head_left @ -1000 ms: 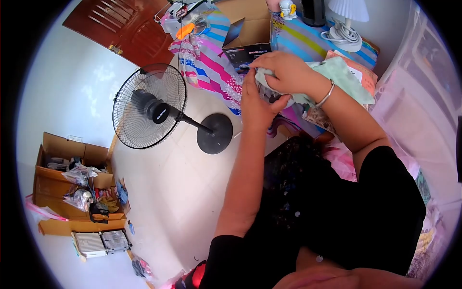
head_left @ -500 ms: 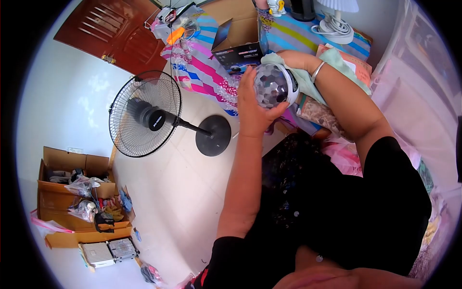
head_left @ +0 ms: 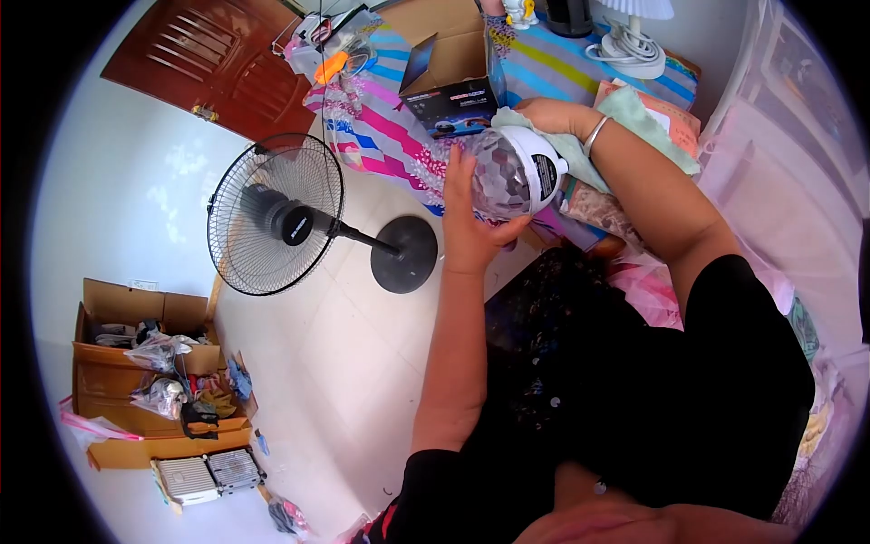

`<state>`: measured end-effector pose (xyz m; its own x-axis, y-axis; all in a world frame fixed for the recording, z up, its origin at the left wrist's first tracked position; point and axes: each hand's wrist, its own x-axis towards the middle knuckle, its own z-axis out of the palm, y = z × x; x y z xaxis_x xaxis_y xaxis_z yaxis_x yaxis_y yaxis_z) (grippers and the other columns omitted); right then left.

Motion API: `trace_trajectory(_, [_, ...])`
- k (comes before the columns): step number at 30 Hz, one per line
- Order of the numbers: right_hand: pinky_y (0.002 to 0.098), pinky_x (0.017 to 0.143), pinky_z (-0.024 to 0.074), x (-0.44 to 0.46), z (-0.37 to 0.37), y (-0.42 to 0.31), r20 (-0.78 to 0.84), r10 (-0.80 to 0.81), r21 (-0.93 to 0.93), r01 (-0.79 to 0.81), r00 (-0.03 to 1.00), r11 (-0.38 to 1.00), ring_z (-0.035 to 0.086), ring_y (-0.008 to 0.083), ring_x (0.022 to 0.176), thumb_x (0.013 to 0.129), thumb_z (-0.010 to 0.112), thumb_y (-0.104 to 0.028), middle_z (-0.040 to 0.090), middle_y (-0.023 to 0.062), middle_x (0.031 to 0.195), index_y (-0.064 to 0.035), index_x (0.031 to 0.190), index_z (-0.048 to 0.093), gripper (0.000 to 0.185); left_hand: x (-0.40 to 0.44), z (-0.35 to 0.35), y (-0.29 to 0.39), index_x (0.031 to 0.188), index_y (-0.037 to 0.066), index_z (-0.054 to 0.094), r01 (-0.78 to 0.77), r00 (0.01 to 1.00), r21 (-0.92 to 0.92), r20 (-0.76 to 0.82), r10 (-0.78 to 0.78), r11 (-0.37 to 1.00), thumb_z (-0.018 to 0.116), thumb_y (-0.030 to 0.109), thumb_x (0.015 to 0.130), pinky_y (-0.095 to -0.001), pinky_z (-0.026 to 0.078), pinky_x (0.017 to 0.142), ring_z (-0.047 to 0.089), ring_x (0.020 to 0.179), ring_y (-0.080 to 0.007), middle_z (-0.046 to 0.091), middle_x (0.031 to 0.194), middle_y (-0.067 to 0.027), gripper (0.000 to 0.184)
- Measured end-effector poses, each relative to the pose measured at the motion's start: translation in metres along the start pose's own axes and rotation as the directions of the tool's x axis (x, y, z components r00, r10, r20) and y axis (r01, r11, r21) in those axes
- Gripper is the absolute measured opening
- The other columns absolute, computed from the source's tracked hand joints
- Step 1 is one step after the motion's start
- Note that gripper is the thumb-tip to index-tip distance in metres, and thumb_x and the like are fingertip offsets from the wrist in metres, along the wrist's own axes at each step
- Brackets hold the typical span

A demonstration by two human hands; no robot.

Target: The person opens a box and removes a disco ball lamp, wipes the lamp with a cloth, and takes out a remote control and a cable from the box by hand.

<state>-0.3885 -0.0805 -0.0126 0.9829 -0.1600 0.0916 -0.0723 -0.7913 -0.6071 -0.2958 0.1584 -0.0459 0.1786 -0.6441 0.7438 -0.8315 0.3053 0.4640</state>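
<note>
My left hand (head_left: 469, 227) is closed around the clear faceted dome of a disco ball light (head_left: 501, 177), fingers on its far left side and thumb below. The light's white base carries a black label and points to the right. A pale green cloth (head_left: 569, 148) is in my right hand (head_left: 555, 115), pressed against the top edge of the light's base. Some of my right fingers are hidden behind the cloth. Just beyond the light stands an open printed cardboard box (head_left: 458, 104) on the table (head_left: 566, 68) with its striped, flowered cover.
A black standing fan (head_left: 276, 215) is on the floor to the left. A white lamp (head_left: 636, 59) with a coiled cord stands at the table's back right, near papers (head_left: 612, 91). Cardboard boxes (head_left: 168, 444) of bagged items lie lower left. Pale curtain fabric (head_left: 779, 172) hangs at right.
The light has turned in my left hand, so its white base and black label now show more. It has shifted slightly down and left. My right hand stays at its top with the cloth.
</note>
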Motion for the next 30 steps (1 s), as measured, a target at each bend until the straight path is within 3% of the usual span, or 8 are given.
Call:
trace_trajectory(3, [0.0374,0.093,0.0438,0.000,0.001,-0.002,0.006,0.022,0.034,-0.023,1.000,0.999,0.059,0.0337,0.107,0.094,0.049,-0.036,0.061,0.0210,0.119,-0.0039,0.115,0.063,0.041,-0.006,-0.004,-0.002,0.145,0.003,0.026,0.021,0.999,0.035,0.044,-0.022,0.999,0.086,0.017,0.056,-0.0416,0.037,0.107,0.038,0.133,-0.0344,0.032,0.148,-0.0221,0.108])
trace_trajectory(8, [0.0376,0.095,0.0431,0.003,0.006,0.003,-0.056,0.080,0.025,-0.079,0.995,0.997,0.058,0.0348,0.108,0.094,0.048,-0.038,0.060,0.0227,0.120,-0.0042,0.117,0.062,0.043,-0.009,-0.006,-0.005,0.148,0.004,0.020,0.312,0.948,-0.225,0.140,-0.286,0.923,0.078,0.006,0.065,-0.0378,0.038,0.106,0.035,0.136,-0.0305,0.028,0.151,-0.0198,0.102])
trace_trajectory(12, [0.0364,0.094,0.0434,0.002,0.006,0.003,-0.038,0.027,-0.047,-0.029,0.999,0.998,0.059,0.0340,0.107,0.095,0.047,-0.040,0.060,0.0229,0.120,-0.0014,0.117,0.062,0.046,0.001,-0.014,-0.002,0.149,0.004,0.020,0.287,0.954,-0.088,0.114,-0.277,0.954,0.075,0.005,0.068,-0.0389,0.038,0.105,0.031,0.138,-0.0314,0.022,0.153,-0.0213,0.098])
trace_trajectory(14, [0.0355,0.094,0.0435,0.000,0.005,-0.004,-0.055,0.177,0.117,-0.169,0.983,0.979,0.059,0.0329,0.106,0.096,0.045,-0.041,0.061,0.0229,0.118,0.0016,0.117,0.061,0.050,0.007,-0.013,-0.002,0.147,0.002,0.025,0.240,0.970,-0.071,0.068,-0.235,0.968,0.077,0.016,0.068,-0.0423,0.028,0.111,0.025,0.141,-0.0394,0.019,0.153,-0.0272,0.096])
trace_trajectory(20, [0.0353,0.094,0.0432,0.002,0.006,0.002,-0.067,0.239,0.215,-0.220,0.969,0.952,0.059,0.0324,0.108,0.097,0.044,-0.040,0.061,0.0225,0.119,0.0032,0.119,0.059,0.051,0.015,-0.012,0.006,0.144,0.004,0.033,0.171,0.984,0.034,0.035,-0.172,0.985,0.065,0.020,0.079,-0.0435,0.027,0.111,0.024,0.140,-0.0431,0.019,0.151,-0.0292,0.074])
trace_trajectory(23, [0.0358,0.097,0.0421,0.003,0.006,0.000,-0.080,0.271,0.147,-0.258,0.959,0.955,0.057,0.0338,0.112,0.099,0.041,-0.037,0.058,0.0237,0.123,0.0037,0.121,0.058,0.050,0.017,-0.009,0.005,0.141,0.003,0.038,0.126,0.992,0.032,-0.022,-0.125,0.992,0.054,0.007,0.083,-0.0434,0.024,0.112,0.024,0.140,-0.0408,0.021,0.151,-0.0285,0.060])
trace_trajectory(26, [0.0380,0.091,0.0453,0.001,0.009,0.001,-0.110,0.280,0.238,-0.248,0.954,0.939,0.062,0.0301,0.100,0.096,0.040,-0.036,0.066,0.0190,0.110,0.0012,0.114,0.063,0.046,0.018,-0.007,0.003,0.140,0.003,0.040,0.149,0.988,0.062,-0.040,-0.147,0.987,0.050,0.007,0.085,-0.0431,0.025,0.112,0.026,0.139,-0.0404,0.023,0.151,-0.0274,0.056])
trace_trajectory(30, [0.0383,0.091,0.0454,0.005,0.011,0.014,-0.122,0.189,0.134,-0.173,0.974,0.976,0.063,0.0307,0.100,0.096,0.040,-0.034,0.066,0.0197,0.110,0.0017,0.114,0.062,0.046,0.019,-0.004,-0.002,0.140,0.003,0.039,0.123,0.991,0.069,-0.051,-0.120,0.990,0.049,0.011,0.088,-0.0431,0.027,0.111,0.030,0.137,-0.0400,0.027,0.150,-0.0257,0.054])
